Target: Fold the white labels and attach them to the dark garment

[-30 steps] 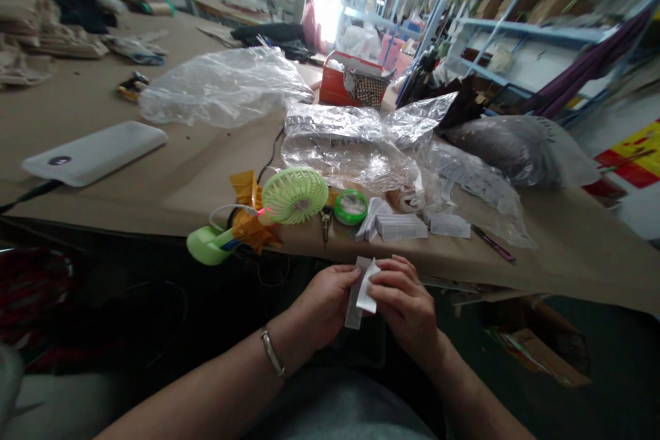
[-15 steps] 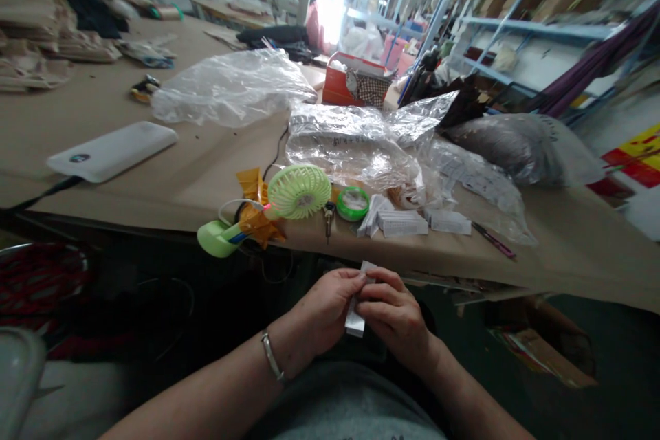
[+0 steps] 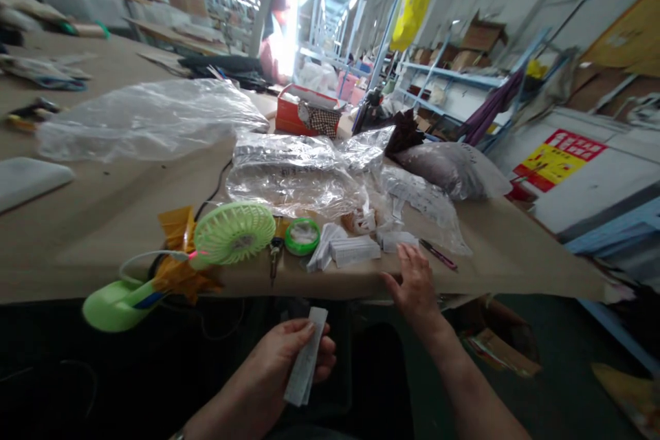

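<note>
My left hand (image 3: 276, 361) is closed on a small bundle of white printed labels (image 3: 304, 375), held tilted below the table edge. Thumb apart and fingers stretched forward, my right hand (image 3: 416, 289) is open at the table's front edge. Its fingertips reach a small stack of white labels (image 3: 396, 239); whether they press on it I cannot tell. Left of that lies a larger stack of labels (image 3: 355, 251), beside some loose folded labels (image 3: 326, 247). A thin pink-and-dark tool (image 3: 439, 254) rests just right of my right hand.
A green fan (image 3: 234, 237) with orange tape stands at the left front. Near it are a small metal-tipped tool (image 3: 275, 261) and a green round container (image 3: 302, 237). Clear plastic bags (image 3: 293, 179) cover the table behind, with a red box (image 3: 293, 113) further back.
My hands have come apart. The left keeps the labels and has moved left and down; the right has let go and reached forward to the small stack. The view has swung right.
</note>
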`<control>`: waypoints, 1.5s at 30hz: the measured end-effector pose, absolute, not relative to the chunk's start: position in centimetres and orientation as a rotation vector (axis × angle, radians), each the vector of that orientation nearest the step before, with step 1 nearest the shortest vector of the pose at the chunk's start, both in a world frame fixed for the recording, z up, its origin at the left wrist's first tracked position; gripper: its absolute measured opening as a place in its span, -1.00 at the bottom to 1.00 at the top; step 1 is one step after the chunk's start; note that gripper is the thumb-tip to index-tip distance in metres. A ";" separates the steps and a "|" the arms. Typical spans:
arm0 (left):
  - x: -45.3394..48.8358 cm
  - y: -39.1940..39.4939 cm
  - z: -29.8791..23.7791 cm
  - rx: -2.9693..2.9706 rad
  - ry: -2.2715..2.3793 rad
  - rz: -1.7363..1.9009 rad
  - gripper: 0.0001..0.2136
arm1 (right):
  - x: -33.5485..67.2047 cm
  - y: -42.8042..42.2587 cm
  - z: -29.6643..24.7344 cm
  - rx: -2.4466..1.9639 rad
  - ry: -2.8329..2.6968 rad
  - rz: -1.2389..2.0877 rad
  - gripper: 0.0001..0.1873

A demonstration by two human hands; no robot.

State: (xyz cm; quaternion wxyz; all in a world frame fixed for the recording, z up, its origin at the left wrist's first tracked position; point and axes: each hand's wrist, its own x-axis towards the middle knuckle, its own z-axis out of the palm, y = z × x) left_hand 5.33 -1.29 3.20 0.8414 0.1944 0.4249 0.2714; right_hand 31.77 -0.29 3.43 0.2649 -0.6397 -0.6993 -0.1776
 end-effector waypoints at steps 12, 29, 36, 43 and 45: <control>4.4 -1.7 3.2 0.383 0.942 0.572 -0.85 | 34.3 -1.4 2.3 -1.582 -1.865 -0.282 -0.80; 4.7 -3.1 4.7 0.317 0.847 0.886 -0.95 | 18.1 -5.4 3.0 -0.831 -2.187 0.119 -0.87; 4.4 -3.1 4.4 0.271 0.878 0.923 -0.96 | 18.4 -5.5 2.9 -0.786 -2.249 0.174 -0.88; 4.5 -3.6 4.5 0.262 0.862 0.929 -0.91 | 18.3 -5.6 3.1 -0.774 -2.270 0.188 -0.86; 4.4 -3.7 4.4 0.282 0.843 0.910 -0.90 | 18.1 -5.7 3.1 -0.775 -2.273 0.200 -0.85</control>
